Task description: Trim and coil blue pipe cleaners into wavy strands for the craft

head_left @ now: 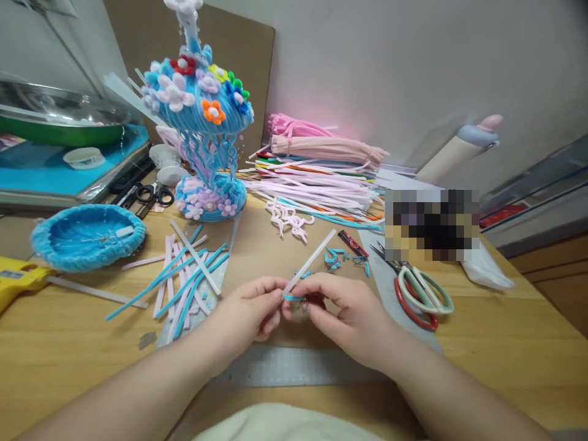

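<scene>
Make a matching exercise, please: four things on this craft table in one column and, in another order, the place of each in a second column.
Things
1. white stick
2. scissors
3. blue woven bowl
4. yellow glue gun

Places
A. at the table's left edge
B. right of the right hand
C. pinched by the left hand and the right hand
D. left of the flower sculpture's base

Pairs: 1-C, 2-B, 3-D, 4-A
</scene>
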A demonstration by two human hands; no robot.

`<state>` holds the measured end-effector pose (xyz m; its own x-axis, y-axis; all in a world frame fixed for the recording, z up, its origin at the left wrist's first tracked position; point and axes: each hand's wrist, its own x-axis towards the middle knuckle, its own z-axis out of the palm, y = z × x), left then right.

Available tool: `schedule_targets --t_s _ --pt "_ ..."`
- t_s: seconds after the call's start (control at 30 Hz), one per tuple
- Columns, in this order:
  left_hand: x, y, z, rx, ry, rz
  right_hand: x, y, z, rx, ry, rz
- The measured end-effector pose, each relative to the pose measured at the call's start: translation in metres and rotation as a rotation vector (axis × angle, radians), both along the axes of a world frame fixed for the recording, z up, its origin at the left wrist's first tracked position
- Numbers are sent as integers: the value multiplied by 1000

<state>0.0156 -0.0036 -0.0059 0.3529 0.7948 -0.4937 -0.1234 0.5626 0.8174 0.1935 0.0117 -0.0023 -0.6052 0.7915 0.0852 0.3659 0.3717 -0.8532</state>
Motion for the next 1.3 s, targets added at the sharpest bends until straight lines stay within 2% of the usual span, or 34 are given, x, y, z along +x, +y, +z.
schedule_targets --t_s 0.1,0.2,0.43,0.57,0.73,0.83,1.03,1.17,1.3 --pt "0 0 -1 8 29 -32 5 2 5 176 -78 141" --pt "-2 0 -1 41 90 -106 7 4 8 251 -120 226" --pt "-7 0 -11 199 155 -345 6 5 10 241 -238 253" --pt "-8 0 -14 242 265 -394 5 2 8 232 -213 263" --pt "-8 -1 -9 282 378 -465 7 4 7 287 -262 231" --pt "-9 -2 -10 288 381 -495 9 6 7 326 -254 292" --pt "-11 -3 -12 277 418 -570 8 7 8 223 -242 417" --pt "-14 -1 -6 215 416 -630 8 7 9 156 -216 416" --pt "-14 -1 -4 257 432 -655 10 10 8 73 -157 452"
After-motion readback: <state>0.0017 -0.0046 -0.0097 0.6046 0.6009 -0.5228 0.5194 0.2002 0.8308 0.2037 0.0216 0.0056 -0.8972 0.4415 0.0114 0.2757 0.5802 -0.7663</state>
